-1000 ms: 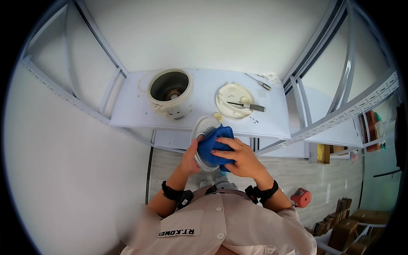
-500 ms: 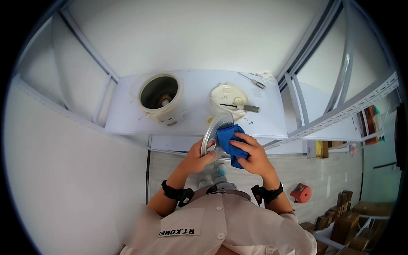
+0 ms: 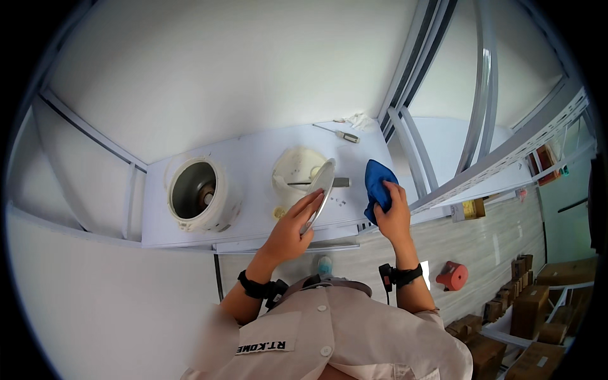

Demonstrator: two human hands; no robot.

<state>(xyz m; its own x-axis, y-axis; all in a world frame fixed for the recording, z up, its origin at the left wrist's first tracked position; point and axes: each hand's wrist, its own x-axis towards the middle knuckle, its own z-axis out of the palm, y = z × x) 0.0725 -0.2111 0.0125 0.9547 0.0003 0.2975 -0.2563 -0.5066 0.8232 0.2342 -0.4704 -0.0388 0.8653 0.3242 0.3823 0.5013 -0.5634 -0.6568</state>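
Observation:
My left hand (image 3: 289, 232) grips a round metal lid plate (image 3: 325, 179), tilted nearly edge-on above the front of the table. To its right, my right hand (image 3: 394, 212) is closed on a bunched blue cloth (image 3: 378, 178), apart from the plate. Behind the plate lies a round cream plastic lid (image 3: 290, 166), partly hidden. A screwdriver with a grey handle (image 3: 341, 182) lies across that lid. At the left stands a white rice cooker body (image 3: 221, 214), open on top with a dark interior. A small yellowish round piece (image 3: 278, 213) sits near my left fingers.
A second screwdriver (image 3: 346, 136) and a crumpled white tissue (image 3: 360, 121) lie at the back right of the white table (image 3: 253, 158). Several small screws (image 3: 338, 203) are scattered near the front. Metal posts (image 3: 415, 149) frame the table's right end. A red stool (image 3: 453, 276) stands on the floor.
My right hand has drawn the blue cloth off the metal plate and moved right with it. My left hand has turned the plate more edge-on. The view has shifted.

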